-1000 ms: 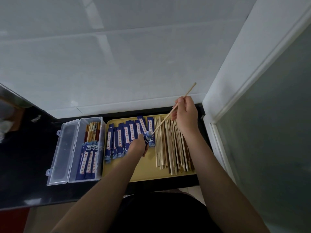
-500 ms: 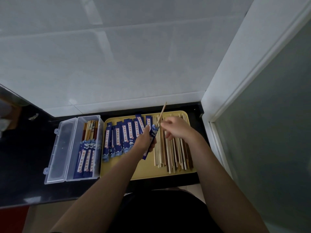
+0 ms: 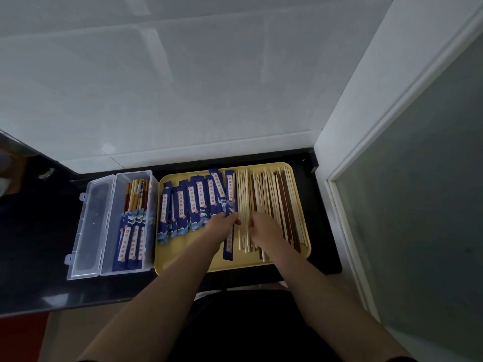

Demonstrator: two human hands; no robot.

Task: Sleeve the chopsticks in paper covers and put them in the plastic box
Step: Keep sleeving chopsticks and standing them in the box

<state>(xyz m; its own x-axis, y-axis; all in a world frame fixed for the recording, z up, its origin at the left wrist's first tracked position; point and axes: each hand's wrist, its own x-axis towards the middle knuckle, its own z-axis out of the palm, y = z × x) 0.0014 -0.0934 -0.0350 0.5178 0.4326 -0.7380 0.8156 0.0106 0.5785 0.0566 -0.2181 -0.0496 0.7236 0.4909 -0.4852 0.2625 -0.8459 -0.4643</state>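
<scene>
Both hands have dropped onto the yellow tray (image 3: 307,248): left hand (image 3: 222,227) grips a sleeved blue paper cover (image 3: 228,244), right hand (image 3: 262,228) now curls into the loose chopsticks (image 3: 271,202), grip unclear. Left of the tray, the plastic box (image 3: 109,265) holds finished pairs.

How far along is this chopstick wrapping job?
Early on, it seems. A few sleeved pairs already lie in the plastic box. The left hand holds one blue paper cover, while the right hand reaches into the bare chopsticks on the yellow tray. Many chopsticks and empty covers remain.
</scene>
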